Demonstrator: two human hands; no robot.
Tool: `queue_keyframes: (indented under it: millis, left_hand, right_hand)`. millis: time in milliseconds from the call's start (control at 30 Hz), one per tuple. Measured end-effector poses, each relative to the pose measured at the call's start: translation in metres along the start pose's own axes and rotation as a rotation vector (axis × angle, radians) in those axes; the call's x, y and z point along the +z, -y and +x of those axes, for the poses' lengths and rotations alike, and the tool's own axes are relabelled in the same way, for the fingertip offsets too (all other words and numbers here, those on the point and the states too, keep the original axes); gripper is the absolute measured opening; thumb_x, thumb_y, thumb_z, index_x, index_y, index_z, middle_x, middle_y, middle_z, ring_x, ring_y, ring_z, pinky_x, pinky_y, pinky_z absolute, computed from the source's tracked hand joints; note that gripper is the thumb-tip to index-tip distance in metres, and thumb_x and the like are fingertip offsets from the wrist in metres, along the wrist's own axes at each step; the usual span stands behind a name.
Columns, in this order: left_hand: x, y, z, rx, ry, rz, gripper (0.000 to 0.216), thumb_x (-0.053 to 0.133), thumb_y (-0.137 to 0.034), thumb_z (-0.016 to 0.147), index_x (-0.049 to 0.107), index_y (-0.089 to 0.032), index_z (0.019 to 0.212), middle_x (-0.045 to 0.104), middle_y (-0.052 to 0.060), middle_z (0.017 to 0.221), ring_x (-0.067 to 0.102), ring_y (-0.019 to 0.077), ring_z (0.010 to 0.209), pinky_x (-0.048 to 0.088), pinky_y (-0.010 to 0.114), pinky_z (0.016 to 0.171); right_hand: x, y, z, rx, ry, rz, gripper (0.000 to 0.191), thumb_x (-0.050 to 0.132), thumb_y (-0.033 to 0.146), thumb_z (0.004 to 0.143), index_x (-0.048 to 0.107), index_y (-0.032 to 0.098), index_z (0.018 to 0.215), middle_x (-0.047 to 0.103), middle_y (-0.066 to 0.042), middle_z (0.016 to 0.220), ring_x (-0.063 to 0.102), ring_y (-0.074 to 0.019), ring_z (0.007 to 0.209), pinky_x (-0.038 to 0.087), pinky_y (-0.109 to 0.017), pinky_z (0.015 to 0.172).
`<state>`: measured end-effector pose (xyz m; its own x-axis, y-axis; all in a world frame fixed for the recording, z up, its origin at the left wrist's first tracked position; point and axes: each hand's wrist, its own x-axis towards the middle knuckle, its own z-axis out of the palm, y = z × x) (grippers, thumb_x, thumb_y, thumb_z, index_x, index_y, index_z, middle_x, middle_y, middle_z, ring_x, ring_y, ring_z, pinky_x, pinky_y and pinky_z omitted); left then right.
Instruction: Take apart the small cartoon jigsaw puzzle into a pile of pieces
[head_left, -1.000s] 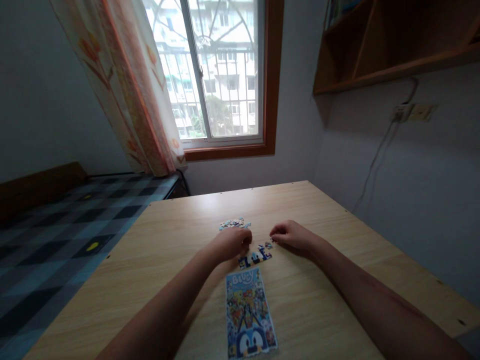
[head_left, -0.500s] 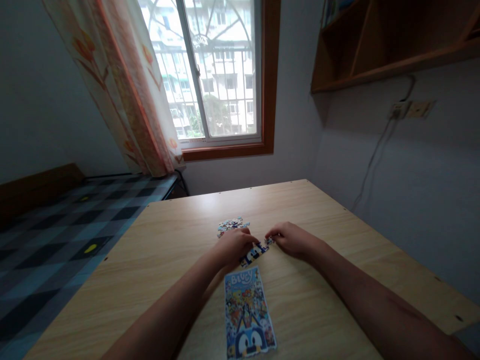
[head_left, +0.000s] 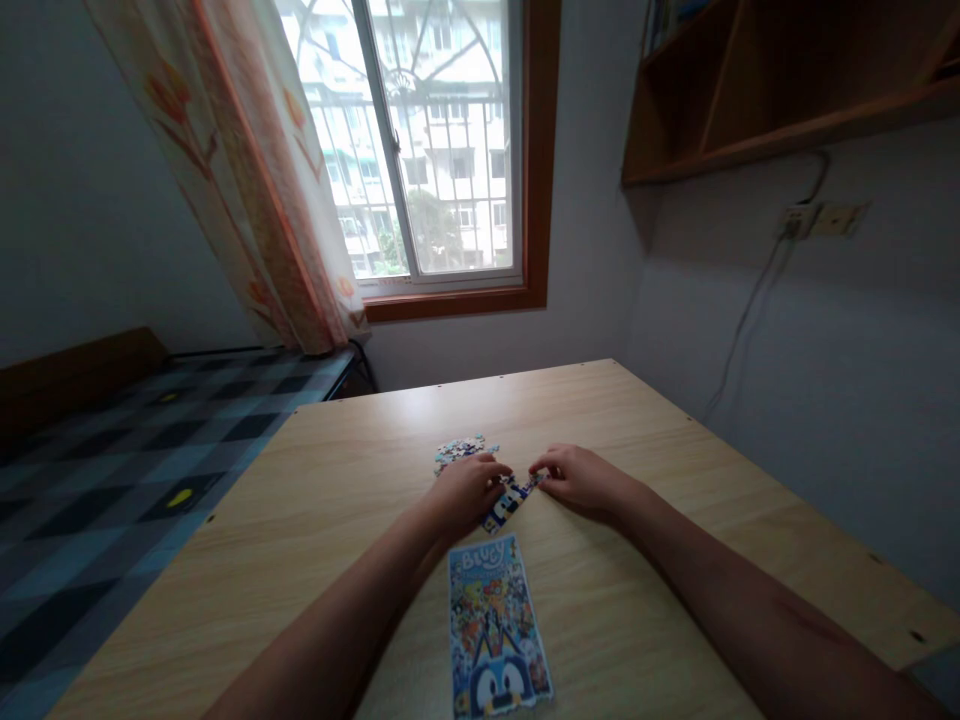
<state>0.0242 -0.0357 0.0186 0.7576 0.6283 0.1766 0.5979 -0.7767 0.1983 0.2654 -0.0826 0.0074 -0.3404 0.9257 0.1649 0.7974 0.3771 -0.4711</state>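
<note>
A small joined section of jigsaw puzzle (head_left: 508,508), dark blue with a cartoon dog's face, lies on the table between my hands. My left hand (head_left: 472,487) rests at its upper left edge, fingers bent onto it. At its upper right end my right hand (head_left: 574,475) pinches a small puzzle piece (head_left: 537,479) against the section; the fingers partly hide it. Behind my left hand is a heap of loose puzzle pieces (head_left: 459,449). Nearer to me lies the colourful reference picture (head_left: 499,625) with "Bluey" lettering and the same dog's face.
The light wooden table (head_left: 360,450) fills the lower middle. A bed with a checked cover (head_left: 97,490) stands to the left. Ahead is a window (head_left: 450,150) with a curtain (head_left: 247,200); a wooden shelf (head_left: 675,170) hangs at the upper right above a socket and cable.
My left fingers have lifted and drawn back slightly from the section, which has turned a little. My right hand stays at its right end, fingers closer to it.
</note>
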Motion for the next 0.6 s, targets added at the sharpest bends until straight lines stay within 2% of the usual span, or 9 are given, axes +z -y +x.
queue_keyframes:
  millis: [267, 600]
  left_hand:
    - [-0.0018, -0.0013, 0.0004, -0.009, 0.022, -0.017, 0.026, 0.055, -0.025, 0.09, 0.075, -0.029, 0.106, 0.07, 0.003, 0.102, 0.064, 0.0186, 0.09, 0.049, 0.028, 0.083]
    - [-0.0077, -0.0003, -0.0007, 0.077, 0.095, -0.126, 0.021, 0.06, -0.026, 0.087, 0.078, -0.032, 0.098, 0.069, 0.0, 0.095, 0.063, 0.0145, 0.082, 0.047, 0.025, 0.077]
  right_hand:
    - [-0.0008, -0.0011, -0.0001, 0.006, -0.032, 0.024, 0.02, 0.065, 0.024, 0.082, 0.076, 0.024, 0.099, 0.065, -0.003, 0.091, 0.058, -0.0134, 0.081, 0.041, -0.023, 0.076]
    - [-0.0051, -0.006, 0.0023, 0.037, -0.025, 0.101, 0.022, 0.064, 0.027, 0.085, 0.076, 0.022, 0.103, 0.069, -0.004, 0.092, 0.06, -0.0142, 0.08, 0.042, -0.022, 0.071]
